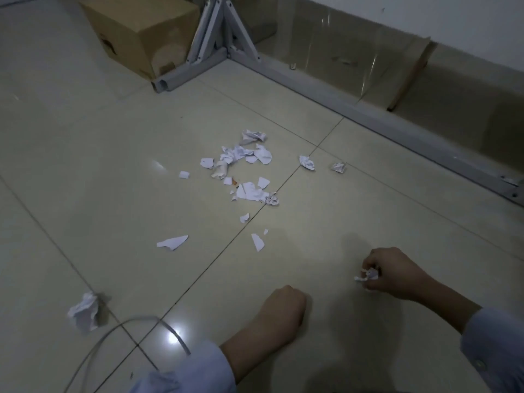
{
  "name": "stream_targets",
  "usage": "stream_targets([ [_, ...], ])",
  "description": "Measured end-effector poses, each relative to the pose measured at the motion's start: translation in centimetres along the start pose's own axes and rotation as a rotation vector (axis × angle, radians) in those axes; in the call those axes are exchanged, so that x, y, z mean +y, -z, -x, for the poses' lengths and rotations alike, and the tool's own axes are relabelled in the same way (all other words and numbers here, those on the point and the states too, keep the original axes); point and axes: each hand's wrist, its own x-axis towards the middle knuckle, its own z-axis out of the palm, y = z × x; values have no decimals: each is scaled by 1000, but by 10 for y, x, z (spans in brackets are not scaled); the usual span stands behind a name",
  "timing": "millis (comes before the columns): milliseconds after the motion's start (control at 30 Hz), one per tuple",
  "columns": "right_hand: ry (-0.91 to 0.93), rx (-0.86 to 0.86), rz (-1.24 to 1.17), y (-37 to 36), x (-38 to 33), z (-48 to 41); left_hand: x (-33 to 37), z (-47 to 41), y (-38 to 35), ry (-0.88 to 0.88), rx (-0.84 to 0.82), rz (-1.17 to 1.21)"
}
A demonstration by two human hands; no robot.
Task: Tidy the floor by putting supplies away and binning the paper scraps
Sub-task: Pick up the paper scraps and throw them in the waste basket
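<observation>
White paper scraps (243, 171) lie scattered over the tiled floor in the middle of the view, some torn flat, some crumpled. Two small balls (307, 162) sit off to the right of the heap. A larger crumpled ball (84, 312) lies at the lower left. My right hand (394, 272) hovers low at the right and grips a small crumpled scrap (370, 274) in its curled fingers. My left hand (283, 310) is a closed fist near the floor, below the heap, and I see nothing in it.
A cardboard box (141, 32) stands at the back left beside a grey metal frame (354, 109) that runs along the wall. A clear plastic sheet (354, 49) leans there. A thin grey cable (136, 321) loops at the lower left.
</observation>
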Motion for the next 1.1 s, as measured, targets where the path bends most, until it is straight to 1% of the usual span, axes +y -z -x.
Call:
stream_targets([
  [200,-30,-77,85,0,-12,-1,-11,14,-1,-31,-21,-29],
  [300,-50,-77,86,0,-18,-2,-16,17,0,-29,-13,-49],
  [367,-78,-44,-2,6,-25,-8,-19,19,2,-30,11,-36],
  [433,-72,-2,-152,11,-37,-18,-23,20,2,-22,28,-4],
  [467,-53,12,-215,15,-45,-24,-24,21,3,-19,40,5],
  [567,77,16,-335,23,-77,-45,-26,24,5,8,104,-5],
  [667,204,33,-327,26,-114,-69,-32,28,5,137,148,-47],
  [767,329,63,-337,28,-145,-91,-42,35,3,258,114,12],
  [900,470,60,-221,27,-168,-108,-44,44,-5,314,128,69],
  [1100,499,58,-1,13,-183,-114,-45,50,-3,315,117,123],
])
